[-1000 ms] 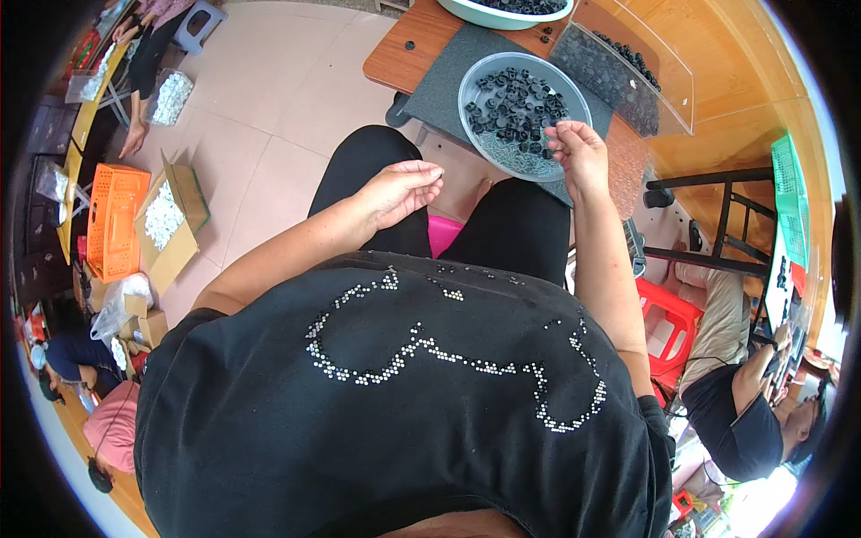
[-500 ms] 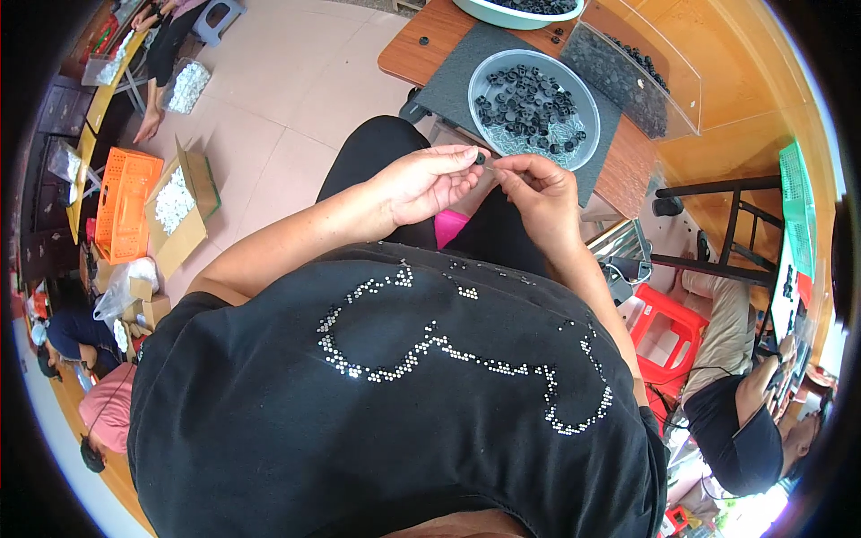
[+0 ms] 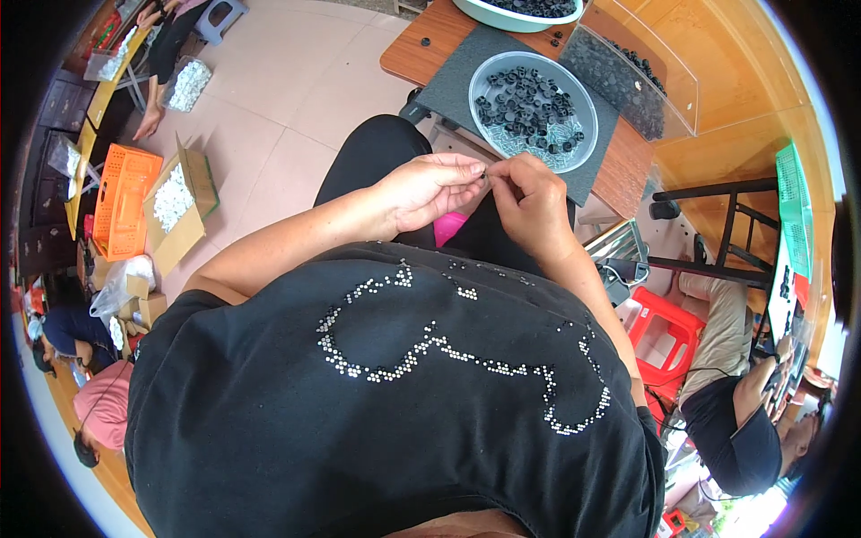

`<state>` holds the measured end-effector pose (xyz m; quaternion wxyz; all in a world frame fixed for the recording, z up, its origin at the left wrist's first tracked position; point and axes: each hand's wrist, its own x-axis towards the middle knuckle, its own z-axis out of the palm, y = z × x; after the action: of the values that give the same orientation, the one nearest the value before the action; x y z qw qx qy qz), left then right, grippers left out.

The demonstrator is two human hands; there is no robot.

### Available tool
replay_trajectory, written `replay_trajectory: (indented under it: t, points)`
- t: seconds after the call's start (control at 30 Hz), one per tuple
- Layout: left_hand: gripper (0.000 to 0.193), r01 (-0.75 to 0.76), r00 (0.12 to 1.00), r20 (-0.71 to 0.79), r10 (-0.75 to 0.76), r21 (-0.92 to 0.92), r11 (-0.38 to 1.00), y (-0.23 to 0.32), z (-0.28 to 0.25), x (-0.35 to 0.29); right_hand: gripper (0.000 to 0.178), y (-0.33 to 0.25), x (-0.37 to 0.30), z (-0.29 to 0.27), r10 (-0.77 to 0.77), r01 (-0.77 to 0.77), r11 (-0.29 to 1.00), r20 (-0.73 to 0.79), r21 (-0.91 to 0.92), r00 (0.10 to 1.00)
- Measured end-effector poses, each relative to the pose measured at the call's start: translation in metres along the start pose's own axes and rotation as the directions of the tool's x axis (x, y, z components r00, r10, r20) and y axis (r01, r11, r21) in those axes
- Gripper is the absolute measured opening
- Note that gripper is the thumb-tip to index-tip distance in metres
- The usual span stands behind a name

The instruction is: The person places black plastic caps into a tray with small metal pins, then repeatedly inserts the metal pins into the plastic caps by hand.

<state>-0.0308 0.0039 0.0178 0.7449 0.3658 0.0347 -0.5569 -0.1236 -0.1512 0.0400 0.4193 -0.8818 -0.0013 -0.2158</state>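
Above my lap, my left hand (image 3: 429, 190) pinches a small round black plastic part (image 3: 484, 176) between thumb and fingertips. My right hand (image 3: 534, 202) meets it there, its thumb and forefinger closed at the part's right side. The thin metal pin in those right fingertips is mostly hidden now. Just beyond the hands stands a translucent grey basin (image 3: 591, 121). Many black round parts (image 3: 522, 94) lie in it, with loose thin silvery pins (image 3: 525, 144) at its near side.
The basin rests on a dark mat (image 3: 437, 90) over a brown table (image 3: 408, 58). Behind are a pale green basin (image 3: 502, 18) and a clear bin (image 3: 619, 85) of black parts. A red stool (image 3: 668, 336) and a seated person are at right; an orange crate (image 3: 126, 202) and cardboard box (image 3: 184, 211) at left.
My right hand has moved slightly left and turned, bringing its fingertips against the black part. The part and pin are now more covered by my fingers.
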Motion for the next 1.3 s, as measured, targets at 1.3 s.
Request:
replay_trajectory:
  t: [1.3]
  points:
    - [0.028, 0.142, 0.988, -0.058, -0.141, 0.022, 0.990, -0.001, -0.062, 0.021, 0.017, 0.100, 0.049, -0.011, 0.275, -0.255, 0.860, -0.020, -0.443, 0.961]
